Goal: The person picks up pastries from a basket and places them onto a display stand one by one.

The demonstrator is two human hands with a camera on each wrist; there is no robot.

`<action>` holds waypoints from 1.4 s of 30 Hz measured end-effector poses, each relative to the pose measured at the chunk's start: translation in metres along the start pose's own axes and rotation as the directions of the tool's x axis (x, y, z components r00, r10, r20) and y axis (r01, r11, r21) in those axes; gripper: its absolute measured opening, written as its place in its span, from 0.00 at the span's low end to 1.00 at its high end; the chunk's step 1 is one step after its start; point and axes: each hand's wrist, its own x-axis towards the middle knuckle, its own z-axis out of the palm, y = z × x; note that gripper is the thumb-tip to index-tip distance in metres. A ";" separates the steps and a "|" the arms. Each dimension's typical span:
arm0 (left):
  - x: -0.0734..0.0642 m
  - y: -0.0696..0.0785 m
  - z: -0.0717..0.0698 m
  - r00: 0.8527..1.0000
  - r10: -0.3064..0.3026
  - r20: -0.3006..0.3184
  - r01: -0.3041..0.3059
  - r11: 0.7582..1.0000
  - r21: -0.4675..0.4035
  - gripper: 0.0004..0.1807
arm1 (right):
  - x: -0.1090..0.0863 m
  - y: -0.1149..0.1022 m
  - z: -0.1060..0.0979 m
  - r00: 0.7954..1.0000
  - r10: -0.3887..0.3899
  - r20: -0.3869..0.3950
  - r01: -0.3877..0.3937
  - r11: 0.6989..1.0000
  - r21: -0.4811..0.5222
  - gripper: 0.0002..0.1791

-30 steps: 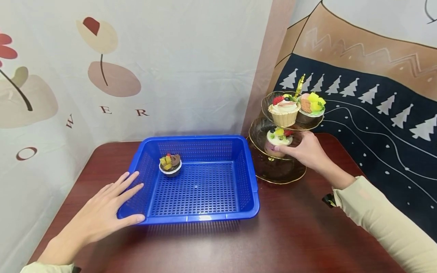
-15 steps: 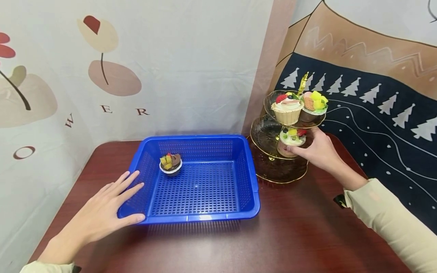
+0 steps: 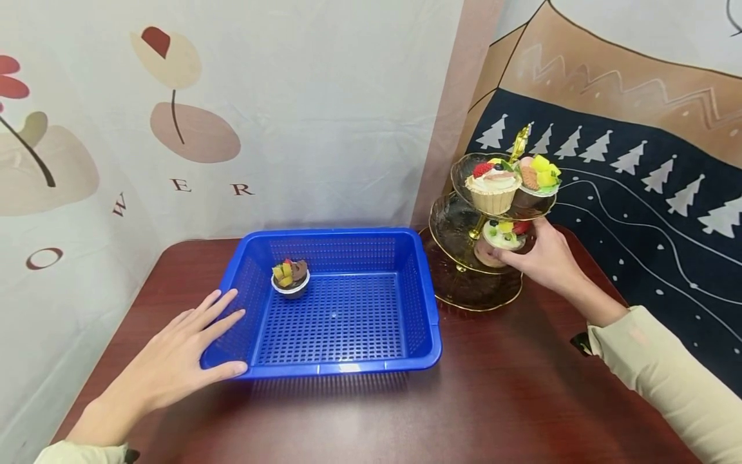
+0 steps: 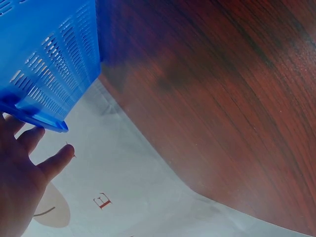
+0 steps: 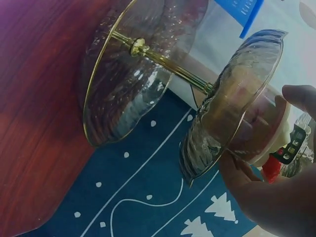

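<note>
My right hand (image 3: 552, 263) grips a cupcake (image 3: 503, 236) topped with white cream and fruit, on the middle tier of a clear, gold-rimmed three-tier stand (image 3: 449, 225). Thumb at its near side, the other fingers go behind it, partly hidden. From the right wrist view, the cupcake's pink body (image 5: 269, 123) shows at the glass plate (image 5: 207, 143). At the left, my left hand (image 3: 171, 357) rests on the rim of a blue perforated basket (image 3: 333, 371), fingers straight and spread. Inside the basket sits a chocolate cupcake (image 3: 291, 278) with yellow fruit.
On the stand's top tier are a cream cupcake (image 3: 493, 190) with a raspberry and a fruit-and-biscuit cupcake (image 3: 539, 175). A gold handle (image 3: 520, 142) rises above them. Basket and stand share a dark red wooden table (image 3: 371, 419), backed by printed cloth (image 3: 324, 129).
My right hand and the cupcake on the middle tier have shifted right, mostly in the first half second. The stand has moved slightly right too. My left hand has stayed on the basket.
</note>
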 end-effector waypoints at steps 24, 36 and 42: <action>0.000 0.000 -0.001 1.000 0.017 -0.014 -0.016 1.000 0.007 0.44 | -0.021 -0.036 0.034 0.910 -0.406 -0.090 0.374 0.893 -0.249 0.37; 0.000 0.000 -0.001 1.000 0.024 -0.020 -0.024 1.000 0.009 0.44 | 0.009 -0.108 0.074 0.917 -0.374 0.134 0.380 0.925 -0.021 0.43; 0.000 0.001 -0.002 1.000 0.015 -0.014 -0.015 1.000 0.006 0.44 | 0.029 -0.137 0.096 0.879 -0.403 0.254 0.382 0.915 0.132 0.45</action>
